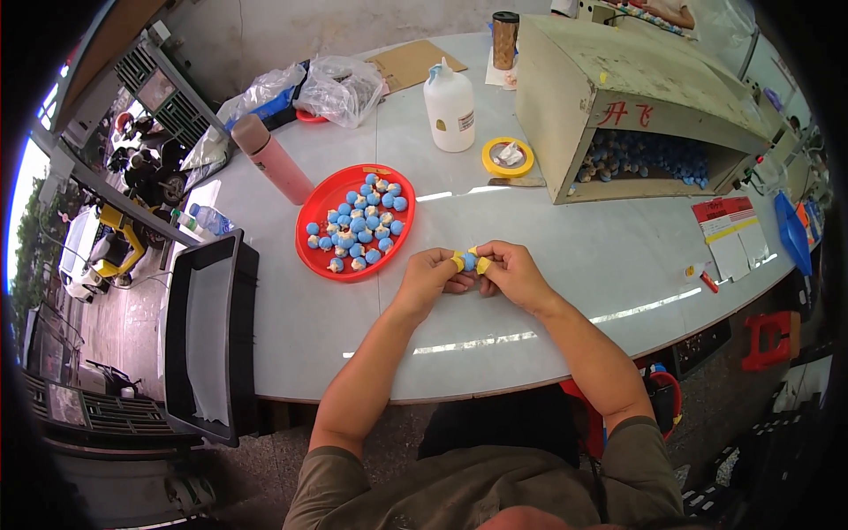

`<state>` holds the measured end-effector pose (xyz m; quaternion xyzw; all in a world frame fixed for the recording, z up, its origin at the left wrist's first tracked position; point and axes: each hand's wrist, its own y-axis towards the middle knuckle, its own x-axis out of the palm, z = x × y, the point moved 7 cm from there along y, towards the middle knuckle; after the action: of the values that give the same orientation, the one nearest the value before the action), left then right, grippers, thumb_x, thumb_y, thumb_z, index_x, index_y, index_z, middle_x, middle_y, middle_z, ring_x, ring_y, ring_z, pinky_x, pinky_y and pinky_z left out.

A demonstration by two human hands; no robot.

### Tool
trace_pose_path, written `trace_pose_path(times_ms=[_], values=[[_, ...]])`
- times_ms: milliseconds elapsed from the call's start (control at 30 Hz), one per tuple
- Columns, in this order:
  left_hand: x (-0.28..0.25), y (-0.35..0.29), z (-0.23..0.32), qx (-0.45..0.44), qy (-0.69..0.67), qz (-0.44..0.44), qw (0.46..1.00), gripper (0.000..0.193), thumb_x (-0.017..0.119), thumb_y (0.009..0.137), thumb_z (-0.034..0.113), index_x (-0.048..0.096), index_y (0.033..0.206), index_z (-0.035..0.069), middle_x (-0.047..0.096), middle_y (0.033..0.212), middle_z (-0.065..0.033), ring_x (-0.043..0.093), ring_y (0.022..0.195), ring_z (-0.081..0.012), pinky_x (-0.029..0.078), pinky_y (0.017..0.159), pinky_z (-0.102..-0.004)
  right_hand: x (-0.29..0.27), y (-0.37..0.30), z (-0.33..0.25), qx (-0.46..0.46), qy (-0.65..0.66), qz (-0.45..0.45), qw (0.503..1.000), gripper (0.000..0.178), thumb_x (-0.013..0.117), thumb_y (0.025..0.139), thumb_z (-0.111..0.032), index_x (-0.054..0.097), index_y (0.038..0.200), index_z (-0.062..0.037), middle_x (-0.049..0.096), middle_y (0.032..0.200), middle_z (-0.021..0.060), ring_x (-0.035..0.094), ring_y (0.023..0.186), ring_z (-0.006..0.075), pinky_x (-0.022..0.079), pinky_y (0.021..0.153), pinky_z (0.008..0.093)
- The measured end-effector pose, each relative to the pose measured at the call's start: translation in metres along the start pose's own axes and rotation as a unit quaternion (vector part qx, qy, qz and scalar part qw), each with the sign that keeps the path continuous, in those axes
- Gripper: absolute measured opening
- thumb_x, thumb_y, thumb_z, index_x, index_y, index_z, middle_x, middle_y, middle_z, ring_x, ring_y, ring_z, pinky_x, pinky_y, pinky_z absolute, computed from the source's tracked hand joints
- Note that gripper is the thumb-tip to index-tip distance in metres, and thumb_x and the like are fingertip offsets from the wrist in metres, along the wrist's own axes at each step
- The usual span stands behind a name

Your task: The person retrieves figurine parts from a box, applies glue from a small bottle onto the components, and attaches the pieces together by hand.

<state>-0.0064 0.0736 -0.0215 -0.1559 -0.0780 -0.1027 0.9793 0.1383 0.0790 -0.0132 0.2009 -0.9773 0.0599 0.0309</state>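
Observation:
Between my fingertips, over the table (459, 340), is a small blue ball (469, 261). My left hand (430, 276) pinches it from the left, and my right hand (512, 272) pinches it from the right. Yellow coverings, perhaps finger cots or tape, wrap some of the fingertips. Just left of my hands sits a red round tray (306, 252) with many similar blue balls (358, 224), several of them showing pale cream parts. The fingers hide most of the held ball's sides.
A black bin (240, 336) stands at the table's left edge. Behind the tray is a pink thermos (274, 163). Farther back are a white bottle (450, 110), a yellow tape roll (488, 159) and a knife (517, 182). An open-fronted box (565, 106) holds blue pieces at right.

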Motion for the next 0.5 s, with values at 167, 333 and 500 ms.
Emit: trace_pose_path(times_ms=[167, 333, 500], values=[[0.007, -0.003, 0.0, -0.048, -0.105, -0.02, 0.993, 0.029, 0.049, 0.096, 0.018, 0.055, 0.115, -0.003, 0.066, 0.093, -0.0111, 0.066, 0.078, -0.0144, 0.055, 0.068, -0.023, -0.002, -0.001, -0.002, -0.001, 0.01, 0.012, 1.0, 0.02, 0.054, 0.095, -0.007, 0.06, 0.112, 0.0006, 0.062, 0.085, 0.0032, 0.056, 0.064, 0.0078, 0.049, 0.06, 0.0217], [0.006, -0.005, -0.004, -0.069, -0.123, -0.024, 0.99, 0.027, 0.044, 0.096, 0.013, 0.051, 0.118, 0.0, 0.065, 0.093, -0.0121, 0.066, 0.08, -0.0181, 0.054, 0.071, -0.028, 0.0, 0.001, 0.0, -0.003, 0.0, 0.008, 1.0, 0.02, 0.054, 0.094, -0.006, 0.061, 0.112, -0.0005, 0.061, 0.087, 0.0024, 0.054, 0.064, 0.0074, 0.048, 0.059, 0.0215], [0.005, -0.008, -0.002, -0.064, -0.13, -0.012, 0.989, 0.026, 0.043, 0.096, 0.015, 0.052, 0.116, -0.001, 0.064, 0.096, -0.0125, 0.066, 0.082, -0.0183, 0.054, 0.073, -0.0284, 0.004, 0.001, -0.004, -0.016, -0.017, 0.008, 1.0, 0.021, 0.054, 0.093, -0.005, 0.06, 0.112, 0.0017, 0.061, 0.087, 0.0032, 0.054, 0.064, 0.0073, 0.048, 0.058, 0.022]])
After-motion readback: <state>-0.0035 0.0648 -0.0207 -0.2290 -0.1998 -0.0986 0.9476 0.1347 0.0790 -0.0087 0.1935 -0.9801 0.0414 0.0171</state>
